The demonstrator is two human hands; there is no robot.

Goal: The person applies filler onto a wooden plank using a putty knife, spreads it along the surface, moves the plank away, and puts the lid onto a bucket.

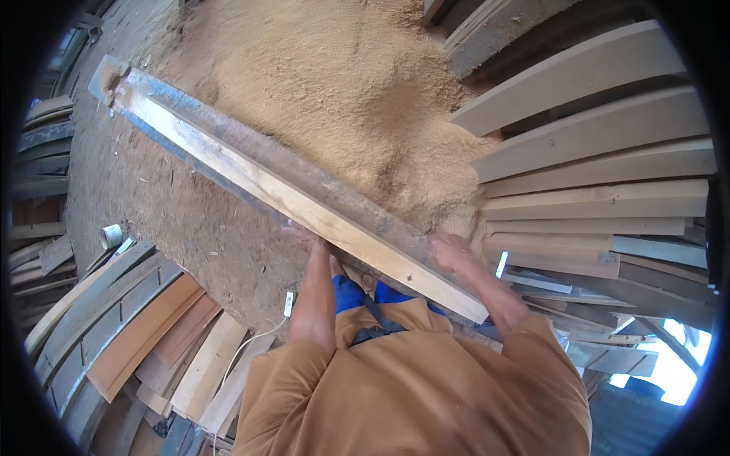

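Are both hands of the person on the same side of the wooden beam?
No, the left hand is at one long side of the wooden beam and the right hand at the other.

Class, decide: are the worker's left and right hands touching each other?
Apart. The head view shows the left hand and right hand on opposite sides of the long wooden beam, which visibly runs between them.
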